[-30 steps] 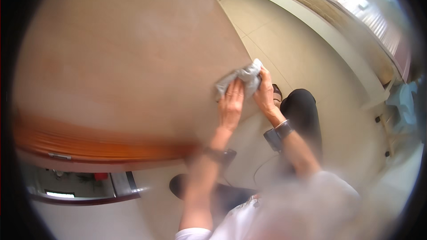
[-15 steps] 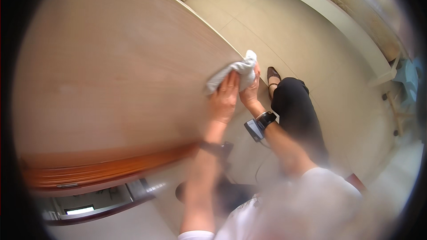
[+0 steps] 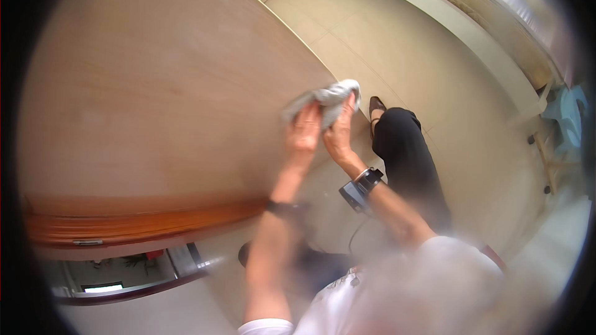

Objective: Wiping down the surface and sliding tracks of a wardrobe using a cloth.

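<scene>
Both hands, left hand (image 3: 304, 133) and right hand (image 3: 338, 136), grip a crumpled grey cloth (image 3: 323, 98) against the smooth wooden tabletop (image 3: 155, 87).

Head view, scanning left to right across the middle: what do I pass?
Wooden tabletop → left hand → grey cloth → right hand → wrist device → black trouser leg → tiled floor → pale blue stool.

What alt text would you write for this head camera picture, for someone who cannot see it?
Seen from above, a person's left hand and right hand press a crumpled grey cloth against the edge of a big wooden table. A black band sits on each wrist, and a dark trouser leg and shoe show over the pale tiled floor.
</scene>
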A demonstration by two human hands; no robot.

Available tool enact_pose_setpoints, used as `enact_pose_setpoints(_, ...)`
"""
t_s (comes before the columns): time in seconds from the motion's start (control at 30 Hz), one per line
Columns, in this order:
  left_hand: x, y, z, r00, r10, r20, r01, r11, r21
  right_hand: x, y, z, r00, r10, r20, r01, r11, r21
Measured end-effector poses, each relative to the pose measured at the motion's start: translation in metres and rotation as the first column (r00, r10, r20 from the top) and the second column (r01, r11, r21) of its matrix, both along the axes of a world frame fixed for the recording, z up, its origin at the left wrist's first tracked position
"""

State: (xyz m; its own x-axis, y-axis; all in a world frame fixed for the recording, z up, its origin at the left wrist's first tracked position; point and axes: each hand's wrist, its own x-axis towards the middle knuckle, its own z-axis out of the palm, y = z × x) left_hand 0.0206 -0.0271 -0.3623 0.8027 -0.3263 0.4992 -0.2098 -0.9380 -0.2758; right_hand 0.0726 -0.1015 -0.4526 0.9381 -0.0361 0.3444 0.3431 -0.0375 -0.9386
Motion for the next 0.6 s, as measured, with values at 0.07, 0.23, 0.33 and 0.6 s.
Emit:
enact_pose_setpoints(0.07,-0.027,0.013,0.058,0.977,0.142,-0.158,-0.128,0.987,0.093,0.001,-0.008,0.065,0.979,0.027,0.202,-0.025,1.000,-0.016)
enact_pose_setpoints(0.23,-0.064,0.043,0.084,0.947,0.317,0.044,-0.319,0.948,0.025,-0.009,-0.009,0.127,0.872,0.096,0.479,-0.039,0.991,-0.128)
enact_pose_setpoints(0.33,-0.072,0.054,0.050,0.907,0.421,0.003,-0.418,0.901,0.118,0.002,-0.003,0.095,0.827,0.109,0.552,0.074,0.951,-0.299)
enact_pose_setpoints(0.6,-0.087,0.040,-0.027,0.899,0.426,-0.101,-0.430,0.903,-0.017,-0.027,0.008,0.007,0.852,0.287,0.437,-0.068,0.889,-0.452)
